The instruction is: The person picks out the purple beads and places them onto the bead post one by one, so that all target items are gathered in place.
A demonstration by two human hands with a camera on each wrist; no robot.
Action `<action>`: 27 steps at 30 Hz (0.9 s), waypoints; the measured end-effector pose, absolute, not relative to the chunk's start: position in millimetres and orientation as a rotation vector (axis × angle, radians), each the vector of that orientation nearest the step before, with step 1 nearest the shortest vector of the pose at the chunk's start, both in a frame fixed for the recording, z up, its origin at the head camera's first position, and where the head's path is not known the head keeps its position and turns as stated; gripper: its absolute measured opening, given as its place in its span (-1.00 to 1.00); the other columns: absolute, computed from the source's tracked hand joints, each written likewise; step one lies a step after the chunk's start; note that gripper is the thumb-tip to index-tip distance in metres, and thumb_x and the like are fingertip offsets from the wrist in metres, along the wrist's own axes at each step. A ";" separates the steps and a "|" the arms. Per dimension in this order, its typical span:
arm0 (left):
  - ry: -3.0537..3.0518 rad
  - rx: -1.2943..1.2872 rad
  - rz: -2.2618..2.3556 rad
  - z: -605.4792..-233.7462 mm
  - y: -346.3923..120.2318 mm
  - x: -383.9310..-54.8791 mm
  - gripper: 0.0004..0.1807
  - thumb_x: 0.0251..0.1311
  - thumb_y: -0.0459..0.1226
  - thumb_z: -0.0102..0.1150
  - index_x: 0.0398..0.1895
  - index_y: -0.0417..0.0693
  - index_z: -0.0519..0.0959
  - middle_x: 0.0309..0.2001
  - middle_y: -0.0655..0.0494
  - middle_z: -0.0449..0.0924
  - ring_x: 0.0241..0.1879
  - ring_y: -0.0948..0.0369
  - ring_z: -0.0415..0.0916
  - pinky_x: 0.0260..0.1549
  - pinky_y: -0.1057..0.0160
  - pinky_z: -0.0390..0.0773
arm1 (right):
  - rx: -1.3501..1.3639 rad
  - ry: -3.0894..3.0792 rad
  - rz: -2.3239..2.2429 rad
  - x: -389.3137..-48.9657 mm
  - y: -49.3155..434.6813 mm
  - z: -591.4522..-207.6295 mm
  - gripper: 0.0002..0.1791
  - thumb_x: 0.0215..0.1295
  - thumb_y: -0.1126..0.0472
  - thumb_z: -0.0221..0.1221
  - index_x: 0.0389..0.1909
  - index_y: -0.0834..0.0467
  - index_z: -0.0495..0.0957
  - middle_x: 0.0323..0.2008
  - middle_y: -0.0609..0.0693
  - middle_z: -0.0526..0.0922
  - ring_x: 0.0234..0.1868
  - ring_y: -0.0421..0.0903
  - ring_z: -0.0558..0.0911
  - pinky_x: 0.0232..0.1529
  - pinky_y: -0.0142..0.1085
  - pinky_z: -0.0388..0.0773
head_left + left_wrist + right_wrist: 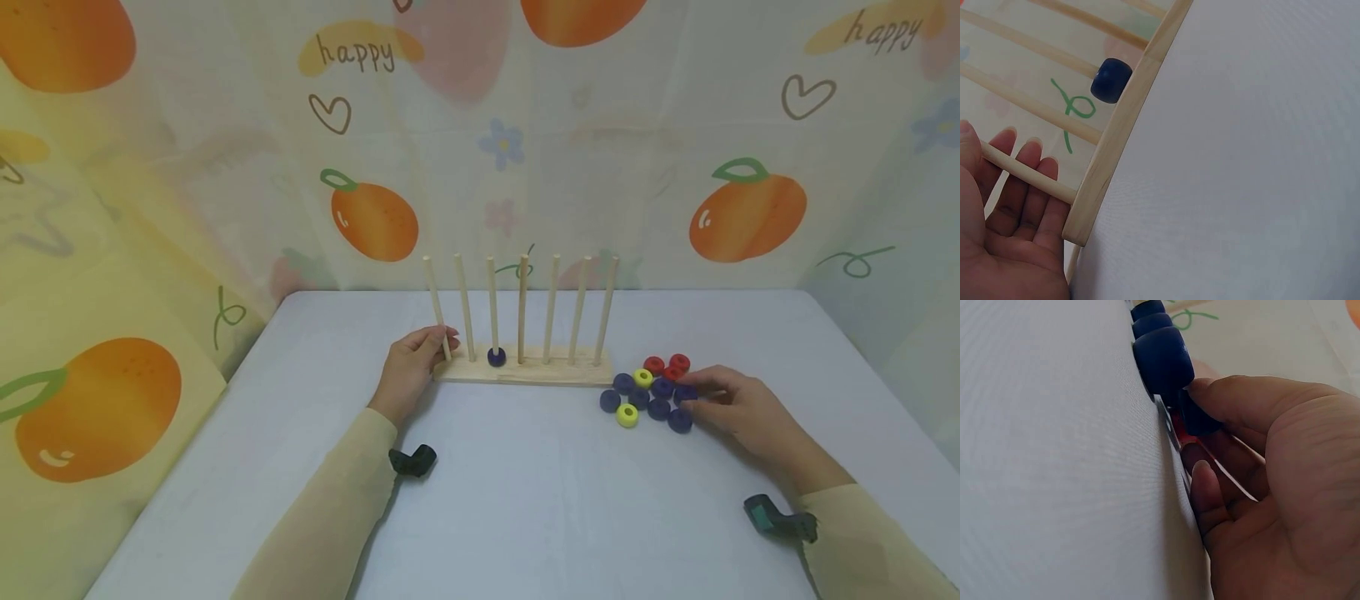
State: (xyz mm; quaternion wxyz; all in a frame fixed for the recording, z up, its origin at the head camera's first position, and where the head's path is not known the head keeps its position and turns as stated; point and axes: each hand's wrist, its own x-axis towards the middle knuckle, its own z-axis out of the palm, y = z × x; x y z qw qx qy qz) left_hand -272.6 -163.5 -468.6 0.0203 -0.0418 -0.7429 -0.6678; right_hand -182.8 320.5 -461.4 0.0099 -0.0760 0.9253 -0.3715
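Observation:
A wooden rack (555,374) carries a row of several upright pegs. One dark blue bead (497,357) sits at the foot of the third peg from the left. My left hand (408,364) holds the leftmost peg (1038,178), which runs between thumb and fingers in the left wrist view. To the right of the rack, my right hand (746,410) pinches a blue bead (1196,417) at the edge of a cluster of loose beads. Around it lie more blue beads (658,409), yellow beads (627,415) and red beads (679,362).
A white cloth covers the table (540,500). Behind it hangs a curtain (600,167) printed with oranges. Dark wrist-worn devices (780,521) show at both cuffs.

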 end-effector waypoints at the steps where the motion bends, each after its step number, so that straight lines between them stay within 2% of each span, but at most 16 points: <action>1: -2.305 -0.129 -2.070 -468.6 -163.5 -272.5 -0.50 0.64 0.07 0.16 0.17 -0.18 0.75 0.08 -0.09 0.74 0.17 0.04 0.69 0.24 0.16 0.61 | -0.243 2.890 -1.164 -182.8 320.6 -461.5 -0.55 0.49 0.13 0.44 0.30 0.18 0.66 0.24 0.24 0.64 0.12 0.23 0.64 -0.05 -0.29 0.65; 8: -2.309 -0.119 -2.071 -468.5 -164.3 -272.8 -0.54 0.63 0.07 0.17 0.13 -0.12 0.77 0.07 -0.05 0.75 0.16 0.08 0.69 0.24 0.18 0.61 | -0.213 2.898 -1.184 -183.1 319.9 -460.5 -0.55 0.50 0.16 0.42 0.33 0.17 0.64 0.25 0.22 0.64 0.15 0.22 0.63 -0.07 -0.38 0.64; 15: -2.292 -0.133 -2.092 -467.0 -163.4 -272.1 -0.54 0.66 0.02 0.16 0.15 -0.18 0.75 0.09 -0.10 0.74 0.18 0.04 0.67 0.23 0.20 0.61 | -0.223 2.905 -1.200 -182.6 320.3 -458.2 -0.52 0.51 0.12 0.43 0.33 0.20 0.63 0.26 0.27 0.62 0.14 0.27 0.65 -0.04 -0.26 0.66; 20: -2.287 -0.139 -2.092 -466.3 -162.7 -272.0 -0.53 0.67 0.00 0.14 0.18 -0.22 0.74 0.10 -0.11 0.73 0.19 0.03 0.66 0.22 0.20 0.62 | -0.219 2.908 -1.203 -182.1 319.1 -456.0 -0.50 0.51 0.13 0.43 0.35 0.21 0.61 0.29 0.30 0.59 0.17 0.32 0.65 -0.02 -0.27 0.65; 24: -2.291 -0.133 -2.092 -466.4 -163.0 -271.9 -0.53 0.67 0.00 0.14 0.19 -0.23 0.73 0.11 -0.12 0.73 0.20 0.03 0.66 0.24 0.18 0.61 | -0.219 2.911 -1.207 -181.4 317.2 -454.6 -0.50 0.50 0.14 0.44 0.35 0.21 0.61 0.28 0.30 0.60 0.18 0.33 0.65 0.06 -0.03 0.72; 27: -2.303 -0.129 -2.082 -466.6 -163.3 -271.6 -0.53 0.67 0.01 0.15 0.18 -0.21 0.74 0.11 -0.11 0.74 0.20 0.03 0.66 0.25 0.16 0.60 | -0.216 2.907 -1.219 -180.1 315.4 -453.5 -0.50 0.50 0.13 0.44 0.34 0.22 0.61 0.29 0.30 0.59 0.18 0.34 0.65 0.11 0.17 0.70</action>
